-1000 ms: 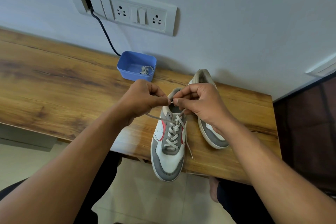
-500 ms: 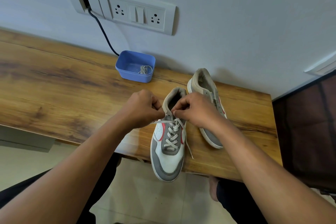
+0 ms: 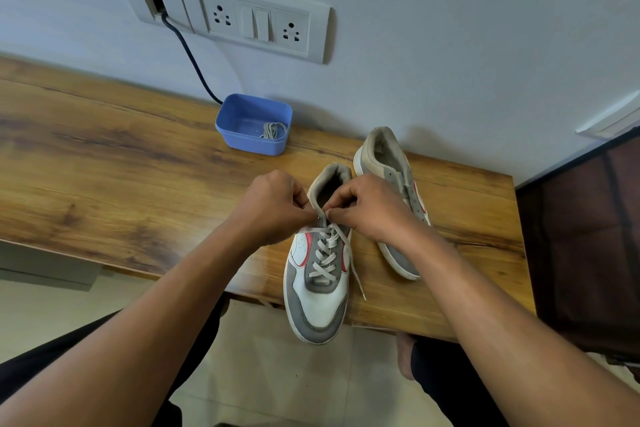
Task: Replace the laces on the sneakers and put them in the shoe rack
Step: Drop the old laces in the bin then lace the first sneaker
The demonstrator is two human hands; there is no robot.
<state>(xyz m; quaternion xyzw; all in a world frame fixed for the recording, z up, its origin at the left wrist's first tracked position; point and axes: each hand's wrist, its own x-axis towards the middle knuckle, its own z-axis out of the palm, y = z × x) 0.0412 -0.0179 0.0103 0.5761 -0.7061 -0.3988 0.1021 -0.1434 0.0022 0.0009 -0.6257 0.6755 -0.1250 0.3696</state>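
Grey and white, the near sneaker lies below the hands with its toe past the front edge of the wooden table. It is laced in a criss-cross, and one loose end of the lace trails down its right side. The left hand and right hand meet at the top eyelets, each pinching the lace between thumb and curled fingers. A second ago they were higher, drawing a length out leftward; now they sit low against the tongue. Just beyond the right hand, the unlaced second sneaker shows more of its collar than before. Beyond the left hand stands a blue tub holding a coiled spare lace.
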